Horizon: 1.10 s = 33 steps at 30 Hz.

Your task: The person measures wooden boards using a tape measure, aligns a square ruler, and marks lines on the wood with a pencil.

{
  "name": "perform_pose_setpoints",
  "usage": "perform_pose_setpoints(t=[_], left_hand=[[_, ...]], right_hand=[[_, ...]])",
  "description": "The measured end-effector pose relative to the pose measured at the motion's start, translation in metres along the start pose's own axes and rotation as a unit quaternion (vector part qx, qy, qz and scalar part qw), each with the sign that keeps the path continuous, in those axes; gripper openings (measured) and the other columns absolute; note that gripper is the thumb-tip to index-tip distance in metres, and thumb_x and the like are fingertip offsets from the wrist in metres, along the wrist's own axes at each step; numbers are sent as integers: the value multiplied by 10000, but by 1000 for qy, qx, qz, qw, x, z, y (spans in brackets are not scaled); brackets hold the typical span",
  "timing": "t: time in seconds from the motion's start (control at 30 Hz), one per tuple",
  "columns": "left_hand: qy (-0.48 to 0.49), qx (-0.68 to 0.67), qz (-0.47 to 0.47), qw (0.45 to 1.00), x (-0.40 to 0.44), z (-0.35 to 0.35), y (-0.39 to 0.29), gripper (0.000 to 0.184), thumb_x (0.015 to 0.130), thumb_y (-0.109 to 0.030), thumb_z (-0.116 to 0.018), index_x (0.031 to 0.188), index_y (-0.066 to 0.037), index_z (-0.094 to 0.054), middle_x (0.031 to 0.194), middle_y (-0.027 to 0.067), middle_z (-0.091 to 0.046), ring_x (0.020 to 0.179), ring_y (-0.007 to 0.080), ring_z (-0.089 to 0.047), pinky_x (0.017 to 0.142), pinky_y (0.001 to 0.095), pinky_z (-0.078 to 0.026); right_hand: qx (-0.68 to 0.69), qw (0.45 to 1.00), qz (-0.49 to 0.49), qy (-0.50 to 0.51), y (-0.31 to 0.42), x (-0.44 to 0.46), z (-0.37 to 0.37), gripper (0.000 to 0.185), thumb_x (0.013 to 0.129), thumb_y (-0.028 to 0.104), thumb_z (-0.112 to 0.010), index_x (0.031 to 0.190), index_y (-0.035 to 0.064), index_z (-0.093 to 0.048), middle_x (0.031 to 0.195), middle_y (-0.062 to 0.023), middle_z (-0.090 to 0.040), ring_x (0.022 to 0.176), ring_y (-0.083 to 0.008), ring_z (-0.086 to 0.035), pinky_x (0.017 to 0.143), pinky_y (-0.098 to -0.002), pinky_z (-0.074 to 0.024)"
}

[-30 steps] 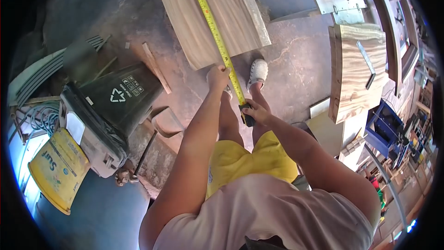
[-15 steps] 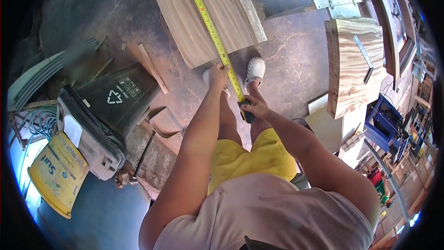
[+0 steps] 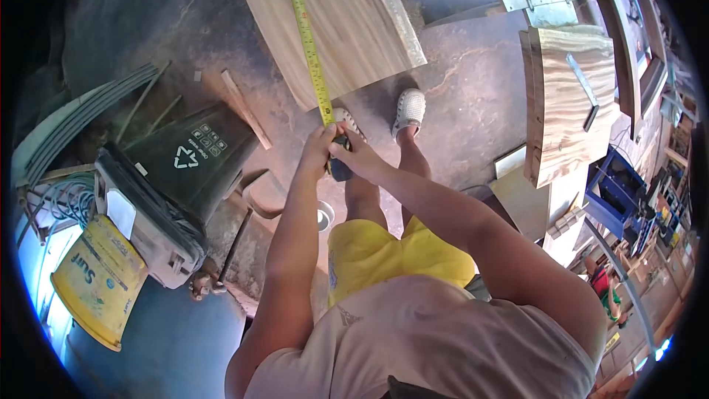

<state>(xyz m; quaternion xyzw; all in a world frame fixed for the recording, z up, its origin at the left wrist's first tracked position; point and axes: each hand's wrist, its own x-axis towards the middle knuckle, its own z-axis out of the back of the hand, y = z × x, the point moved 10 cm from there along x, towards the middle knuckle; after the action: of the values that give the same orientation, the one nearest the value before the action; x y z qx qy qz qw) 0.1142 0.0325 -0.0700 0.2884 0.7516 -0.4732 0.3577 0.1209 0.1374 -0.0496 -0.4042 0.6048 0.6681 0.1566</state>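
Observation:
A yellow tape measure (image 3: 307, 43) runs out along a wide wooden board (image 3: 358, 26) lying on the floor. Its dark case (image 3: 340, 168) sits just off the board's near end. My right hand (image 3: 354, 155) is closed around the case. Right beside it, my left hand (image 3: 317, 149) pinches the blade where it meets the case, with the fingers partly hidden. The far end of the blade is cut off by the top of the view.
A black waste bin (image 3: 188, 151) and a yellow container (image 3: 100, 281) stand at the left. On the right, a thick wooden slab (image 3: 569, 107) carries a try square (image 3: 583, 89). A wood strip (image 3: 246, 108) lies on the floor. A person (image 3: 607, 292) is far right.
My right hand has moved left with the case, up against my left hand. The blade has swung left at its near end, and less of it shows between the hands.

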Motion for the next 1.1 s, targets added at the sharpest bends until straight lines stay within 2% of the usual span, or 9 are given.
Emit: perform_pose_setpoints(t=[0.13,0.3,0.4,0.53,0.63,0.77,0.87,0.97,1.1], left_hand=[[37,32,26,998,-24,4,-14,238,992,-211,-434,904,-21,-546,963,103,-628,864,175,-593,763,295,-495],[64,129,50,988,-32,30,4,266,992,-271,-443,891,-42,-535,831,97,-621,735,162,-588,674,286,-510],[66,186,71,978,-42,49,25,278,987,-268,-455,871,-39,-560,794,61,-614,708,144,-565,668,282,-484],[83,395,101,910,-54,62,33,273,961,-241,-476,831,-41,-606,727,60,-604,644,131,-555,621,310,-446],[61,479,113,868,-57,79,18,271,922,-257,-523,908,-4,-621,714,122,-606,606,211,-556,591,353,-442],[68,523,92,845,-50,97,-9,291,936,-269,-501,840,-14,-603,662,77,-563,569,175,-527,557,330,-434],[49,573,133,807,-49,117,-28,282,931,-272,-506,850,-22,-610,687,89,-587,599,190,-553,583,339,-443],[63,606,100,786,-37,128,-41,268,923,-279,-522,853,-41,-622,699,96,-601,642,199,-571,622,355,-442],[73,627,113,767,-20,127,-54,296,920,-285,-525,940,-11,-638,787,149,-641,727,256,-602,673,369,-450]], right_hand=[[179,979,9,94,14,-12,-10,550,875,344,-644,1295,35,-470,1182,-124,-560,1047,-193,-571,886,-330,-461],[118,990,5,-73,20,8,120,273,906,292,-616,1036,52,-599,896,-36,-622,748,-105,-583,625,-261,-499],[131,966,97,-200,91,23,216,518,908,471,-544,1221,61,-497,1130,-88,-564,995,-190,-572,782,-338,-486],[233,906,250,-249,162,50,318,615,944,476,-471,1358,33,-370,1145,-139,-541,1045,-237,-559,825,-404,-498],[211,944,190,-168,163,74,339,668,921,436,-547,1377,-4,-336,1130,-152,-544,1013,-253,-576,771,-380,-520],[82,943,136,-293,133,78,370,677,899,324,-624,1389,-18,-305,1132,-150,-552,948,-237,-600,690,-323,-534],[114,920,135,-349,120,77,387,523,880,212,-660,1285,-29,-434,1034,-126,-595,853,-188,-622,626,-262,-529],[121,947,201,-219,134,94,367,214,877,167,-660,957,-17,-586,859,-74,-620,753,-139,-621,616,-248,-527],[198,924,187,-269,123,92,373,232,857,139,-681,996,-15,-575,867,-76,-615,740,-142,-613,613,-247,-527]])
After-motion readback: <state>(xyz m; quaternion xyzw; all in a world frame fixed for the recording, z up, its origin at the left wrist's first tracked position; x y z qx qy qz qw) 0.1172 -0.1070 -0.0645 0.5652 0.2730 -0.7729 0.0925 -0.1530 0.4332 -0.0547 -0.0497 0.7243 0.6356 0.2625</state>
